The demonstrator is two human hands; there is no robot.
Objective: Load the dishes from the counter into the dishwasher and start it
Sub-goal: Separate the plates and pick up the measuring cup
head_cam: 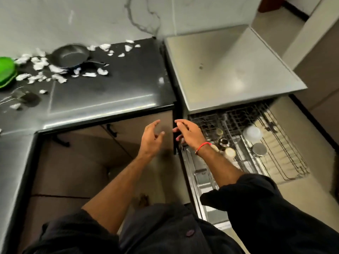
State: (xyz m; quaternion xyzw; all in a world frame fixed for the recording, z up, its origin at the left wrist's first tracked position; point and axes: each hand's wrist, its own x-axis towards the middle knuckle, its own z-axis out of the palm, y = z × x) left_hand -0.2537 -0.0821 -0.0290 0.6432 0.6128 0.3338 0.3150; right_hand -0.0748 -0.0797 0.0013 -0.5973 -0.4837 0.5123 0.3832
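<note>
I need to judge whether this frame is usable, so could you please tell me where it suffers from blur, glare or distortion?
Head view: motion blur softens both hands and the pan; glare streaks the black counter's front edge; wide-angle distortion bends the counter lines.

Upper left we list a dark bench (113,85) bearing a frying pan (70,55), green plates (6,72) and white scraps (38,66). Centre: our left hand (151,140) and right hand (189,133), fingers loose, holding nothing. Right: dishwasher rack (275,143) pulled out, cups (252,132) inside.
</note>
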